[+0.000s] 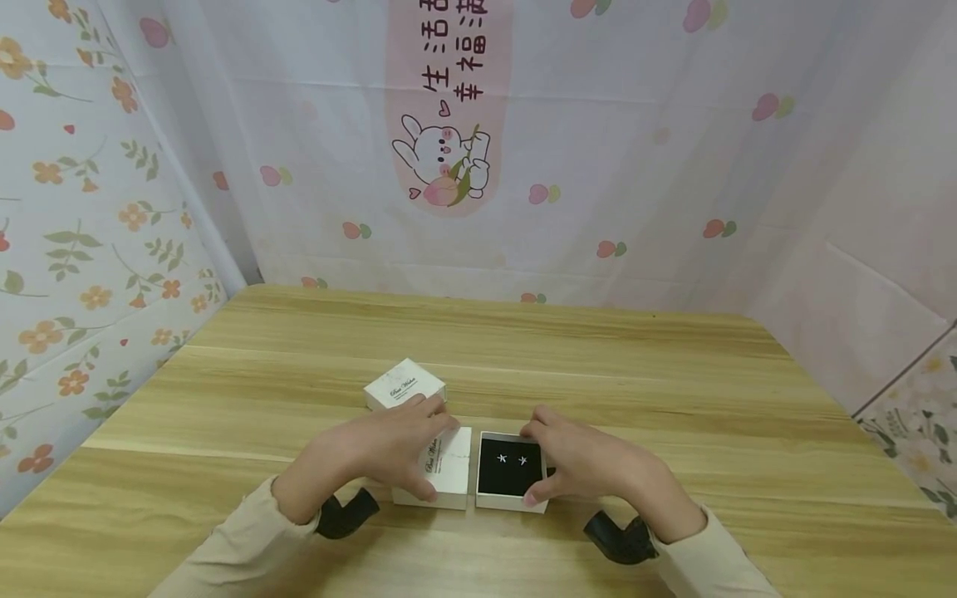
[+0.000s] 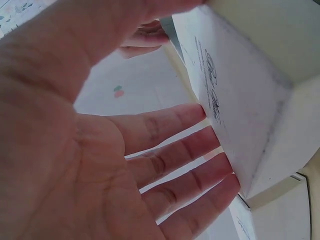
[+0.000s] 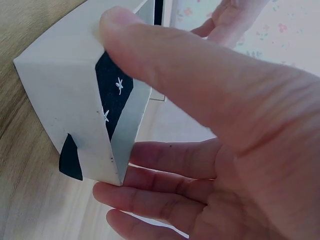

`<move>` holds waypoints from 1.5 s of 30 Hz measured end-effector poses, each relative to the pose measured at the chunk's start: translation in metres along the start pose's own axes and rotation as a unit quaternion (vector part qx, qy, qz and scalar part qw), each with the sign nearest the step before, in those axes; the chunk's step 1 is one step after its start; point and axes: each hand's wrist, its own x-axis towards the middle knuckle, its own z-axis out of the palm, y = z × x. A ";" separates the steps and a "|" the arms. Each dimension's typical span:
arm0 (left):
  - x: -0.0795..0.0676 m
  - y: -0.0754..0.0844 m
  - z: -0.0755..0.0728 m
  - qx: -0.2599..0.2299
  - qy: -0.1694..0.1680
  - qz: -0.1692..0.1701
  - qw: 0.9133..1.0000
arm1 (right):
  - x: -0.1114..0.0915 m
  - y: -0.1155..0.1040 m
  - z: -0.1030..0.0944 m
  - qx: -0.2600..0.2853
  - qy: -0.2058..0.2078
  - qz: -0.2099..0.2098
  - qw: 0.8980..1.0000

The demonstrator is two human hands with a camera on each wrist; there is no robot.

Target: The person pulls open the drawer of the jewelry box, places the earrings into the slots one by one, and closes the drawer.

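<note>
On the table, my left hand (image 1: 396, 448) holds a white jewelry box cover (image 1: 453, 469) printed with dark script, thumb at its near side and fingertips along the far edge. Just right of it, my right hand (image 1: 594, 461) grips a white box tray (image 1: 508, 502) between thumb and fingers. Inside the tray, a black insert (image 1: 508, 482) bears two small silver star-shaped earrings (image 1: 502, 458). A black pull tab (image 3: 71, 159) sticks out from the tray's end wall in the right wrist view. Cover and tray lie side by side with a narrow gap between them.
A second white printed box (image 1: 404, 384) stands behind the left hand, close to its fingers. Wood-grain table (image 1: 598, 374) extends all around, with a patterned curtain (image 1: 598, 166) along its far edge. Black wrist mounts (image 1: 620, 540) sit under both forearms.
</note>
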 end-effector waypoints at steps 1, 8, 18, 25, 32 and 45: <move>0.000 0.000 0.000 0.001 0.001 0.003 1.000 | 0.000 0.000 0.000 0.002 -0.001 -0.001 1.000; 0.002 0.000 0.001 0.000 0.006 0.018 1.000 | 0.000 0.001 0.000 0.016 -0.008 0.006 1.000; 0.003 0.001 0.004 0.012 0.016 0.026 0.999 | 0.001 0.002 0.000 0.029 -0.013 0.010 0.999; 0.004 0.003 0.005 0.016 0.022 0.029 0.999 | 0.001 0.002 0.000 0.038 -0.016 0.013 0.999; 0.004 0.004 0.005 0.023 0.028 0.037 0.999 | 0.001 0.002 -0.001 0.046 -0.017 0.018 0.999; 0.005 0.002 0.008 0.034 0.035 0.046 0.998 | 0.003 0.002 0.000 0.036 -0.015 0.017 0.999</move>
